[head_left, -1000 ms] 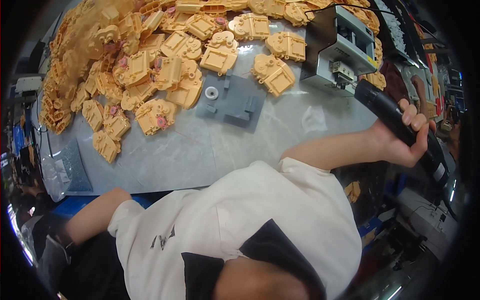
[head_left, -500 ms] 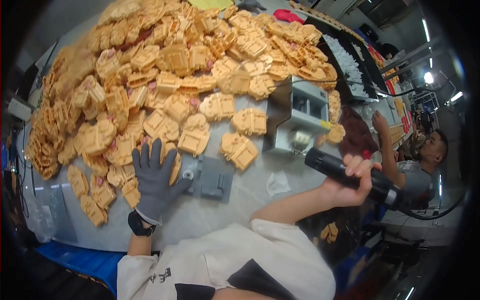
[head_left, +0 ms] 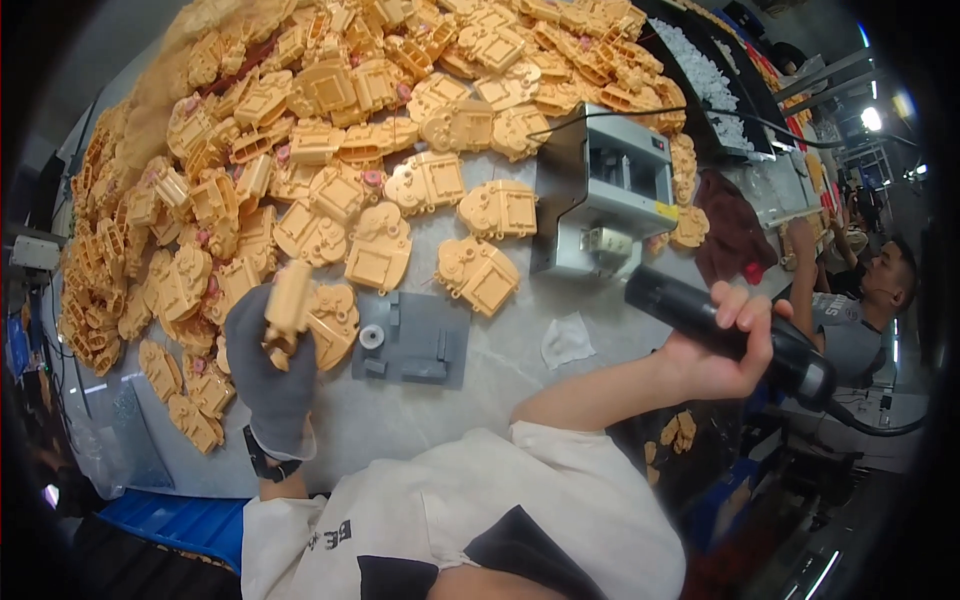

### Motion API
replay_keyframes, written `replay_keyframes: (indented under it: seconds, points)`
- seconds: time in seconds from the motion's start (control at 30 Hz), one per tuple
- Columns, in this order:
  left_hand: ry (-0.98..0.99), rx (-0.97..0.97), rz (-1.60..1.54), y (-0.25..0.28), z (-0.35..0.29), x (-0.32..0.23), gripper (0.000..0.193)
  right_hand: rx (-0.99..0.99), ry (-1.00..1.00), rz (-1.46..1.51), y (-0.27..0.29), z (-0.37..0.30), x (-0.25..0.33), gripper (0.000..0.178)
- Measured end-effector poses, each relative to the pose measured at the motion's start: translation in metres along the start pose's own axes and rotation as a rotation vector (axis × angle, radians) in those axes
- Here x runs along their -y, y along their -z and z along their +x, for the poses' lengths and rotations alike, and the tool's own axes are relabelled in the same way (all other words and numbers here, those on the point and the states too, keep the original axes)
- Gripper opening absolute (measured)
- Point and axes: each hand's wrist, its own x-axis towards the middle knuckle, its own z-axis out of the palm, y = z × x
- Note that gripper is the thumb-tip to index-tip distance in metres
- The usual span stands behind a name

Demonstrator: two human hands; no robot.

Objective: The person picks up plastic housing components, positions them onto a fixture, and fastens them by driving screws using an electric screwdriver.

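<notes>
My left hand (head_left: 258, 350), in a grey glove, is closed on a yellow-orange plastic housing (head_left: 290, 298) standing tipped up on its side. Other housings lie directly beyond it. To its right, a grey fixture plate (head_left: 408, 342) with raised blocks and a round metal ring rests on the table. My bare right hand (head_left: 728, 350) grips a thick black corded electric screwdriver (head_left: 672, 302), its front end pointing up and left. Its tip cannot be made out. Two loose housings (head_left: 478, 275) lie beyond the fixture plate.
A large heap of the same housings (head_left: 330, 90) covers the far and left table. A grey metal machine (head_left: 615, 190) with a cable stands right of centre. A white cloth scrap (head_left: 568, 340) lies nearby. Another person (head_left: 850, 320) is at the right; a blue bin (head_left: 180, 525) sits lower left.
My left hand, spread flat over the housings before, has closed on one and raised it on its side. The screwdriver in my right hand has shifted slightly to the right.
</notes>
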Motion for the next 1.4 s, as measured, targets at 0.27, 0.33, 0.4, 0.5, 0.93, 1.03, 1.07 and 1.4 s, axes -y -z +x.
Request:
replay_keyframes:
  seconds: [0.27, 0.33, 0.4, 0.5, 0.93, 1.03, 1.07, 1.4]
  points:
    - [-0.310, 0.597, 0.277, -0.043, -0.033, -0.046, 0.062, 0.072, -0.014, 0.028, -0.002, 0.005, 0.006, 0.026]
    - [-0.238, 0.687, 0.160, -0.040, -0.026, -0.042, 0.064, -0.001, -0.008, 0.030, -0.001, 0.009, 0.000, 0.027]
    - [-0.209, 0.626, -0.033, -0.030, -0.022, -0.036, 0.067, 0.008, 0.013, -0.008, 0.005, 0.010, -0.001, 0.024]
    - [-0.425, 0.479, 0.305, -0.018, 0.001, -0.040, 0.061, 0.013, 0.010, -0.011, 0.001, 0.007, 0.002, 0.022]
    - [0.089, 0.787, -0.128, -0.018, 0.009, -0.020, 0.071, 0.009, -0.016, -0.013, 0.003, 0.002, -0.004, 0.033]
    - [0.278, 0.946, -0.029, -0.031, 0.017, -0.018, 0.076, 0.065, -0.061, 0.016, 0.001, 0.002, -0.005, 0.035]
    - [0.242, 0.823, 0.064, -0.038, 0.017, -0.013, 0.076, 0.076, -0.063, 0.008, -0.001, 0.003, -0.006, 0.035]
    - [0.132, 0.728, 0.254, -0.038, 0.014, -0.024, 0.068, 0.048, -0.049, -0.020, 0.002, 0.003, -0.008, 0.034]
